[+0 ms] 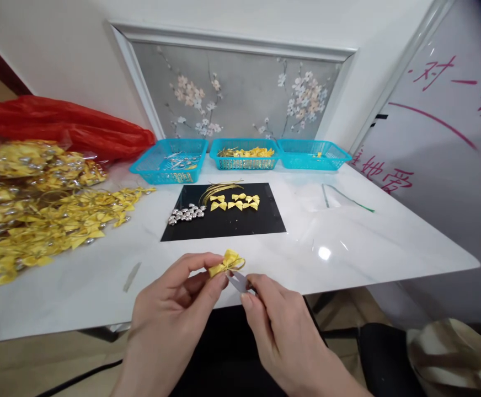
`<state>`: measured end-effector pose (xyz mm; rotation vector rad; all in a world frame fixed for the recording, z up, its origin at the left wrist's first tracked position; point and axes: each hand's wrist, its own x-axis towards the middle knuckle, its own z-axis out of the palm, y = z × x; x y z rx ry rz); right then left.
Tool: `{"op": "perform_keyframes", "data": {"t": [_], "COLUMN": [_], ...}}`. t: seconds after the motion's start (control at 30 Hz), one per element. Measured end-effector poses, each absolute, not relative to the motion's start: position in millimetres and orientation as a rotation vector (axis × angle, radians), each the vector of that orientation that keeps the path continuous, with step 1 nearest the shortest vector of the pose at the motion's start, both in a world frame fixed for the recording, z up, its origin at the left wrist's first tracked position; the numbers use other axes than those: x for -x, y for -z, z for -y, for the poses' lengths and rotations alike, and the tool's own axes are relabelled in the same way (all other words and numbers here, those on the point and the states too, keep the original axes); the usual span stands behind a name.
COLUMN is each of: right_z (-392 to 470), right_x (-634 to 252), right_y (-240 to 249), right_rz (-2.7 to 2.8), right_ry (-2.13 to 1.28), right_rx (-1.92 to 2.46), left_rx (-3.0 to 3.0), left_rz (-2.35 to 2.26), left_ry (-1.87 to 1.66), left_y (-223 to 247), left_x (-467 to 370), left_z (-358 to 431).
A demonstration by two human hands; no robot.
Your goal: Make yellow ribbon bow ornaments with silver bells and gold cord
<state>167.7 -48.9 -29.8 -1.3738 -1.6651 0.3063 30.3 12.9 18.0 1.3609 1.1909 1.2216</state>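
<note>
Just above the table's front edge, my left hand (pixel 182 300) is closed, pinching a yellow ribbon bow (pixel 231 259) between thumb and fingers. A thin gold cord loops around the bow's middle. My right hand (pixel 276 317) is closed on a small tool with a flat metal blade (pixel 238 281), its tip at the cord. The fingers cover most of the tool, so its exact kind is unclear. Beyond the hands, a black mat (pixel 199 227) carries several yellow bows (pixel 235 205), gold cords (pixel 219 190) and a cluster of silvery beads (pixel 186 214).
Behind the mat stand a left blue basket (pixel 153 175), a middle basket (pixel 244 163) with yellow pieces and a right basket (pixel 315 160). Finished-looking yellow bows with beads (pixel 58 220) pile up at left beside red fabric (pixel 58 118). A green strip (pixel 352 199) lies right.
</note>
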Motion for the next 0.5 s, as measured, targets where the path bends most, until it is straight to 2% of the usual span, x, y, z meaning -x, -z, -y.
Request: {"op": "perform_keyframes", "data": {"t": [0.5], "right_z": [45.1], "right_x": [-166.6], "right_y": [27.9], "right_rz": [1.563], "right_ry": [-0.514], "right_rx": [1.366], "left_rx": [-1.389], "left_rz": [-1.161], "left_ry": [-1.159], "left_y": [-14.2], "left_x": [-33.6], "left_z": [-14.0]}}
